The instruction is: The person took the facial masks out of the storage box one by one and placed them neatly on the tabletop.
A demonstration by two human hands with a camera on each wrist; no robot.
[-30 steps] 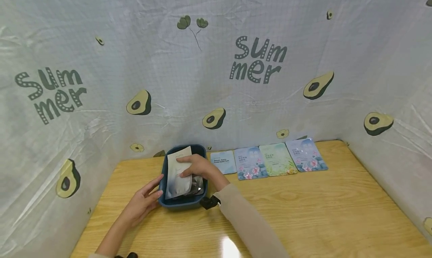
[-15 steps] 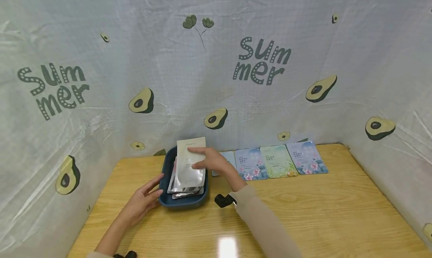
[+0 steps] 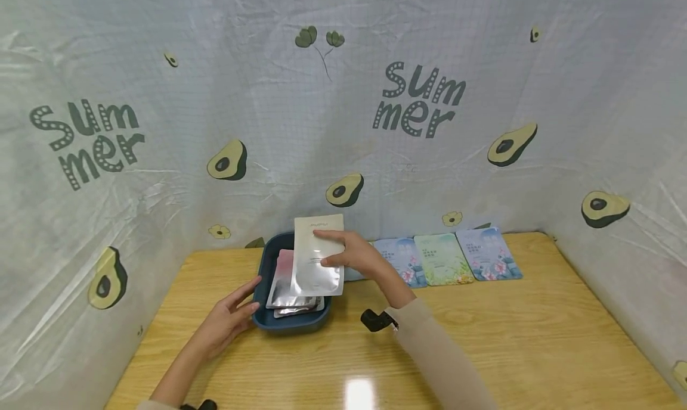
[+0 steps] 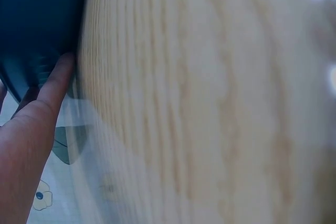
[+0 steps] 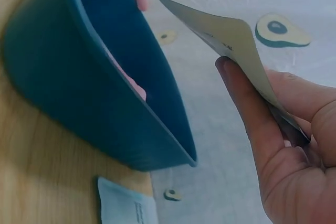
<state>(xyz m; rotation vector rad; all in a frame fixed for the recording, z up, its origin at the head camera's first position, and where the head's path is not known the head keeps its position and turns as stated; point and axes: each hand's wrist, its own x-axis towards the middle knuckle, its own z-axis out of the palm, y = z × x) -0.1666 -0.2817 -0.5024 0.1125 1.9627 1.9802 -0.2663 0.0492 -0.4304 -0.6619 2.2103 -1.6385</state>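
Note:
My right hand point(image 3: 356, 256) pinches a cream and silver foil sheet mask packet point(image 3: 311, 276) by its right edge. In the right wrist view the packet point(image 5: 226, 30) is seen nearly edge-on, slightly bent, between thumb and fingers, away from the bin's rim. It overlaps the right side of a dark blue bin point(image 3: 292, 325) in the head view. Inside the bin lie a pink and silver packet point(image 3: 283, 279) and other silver packets under it. My left hand point(image 3: 225, 323) rests its extended fingers against the bin's left side; in the left wrist view the fingers point(image 4: 55, 85) lie along the bin's wall.
Right of the bin, packets lie in a row along the back of the wooden table point(image 3: 456, 332): a light blue one point(image 5: 126, 203), partly hidden, a blue floral one point(image 3: 399, 258), a green one point(image 3: 442, 258) and a lilac floral one point(image 3: 488, 254). A printed cloth point(image 3: 290, 130) hangs behind.
My right hand has lifted the cream packet from the bin and carried it to the right, uncovering the pink and silver packets beneath. The left hand has stayed at the bin.

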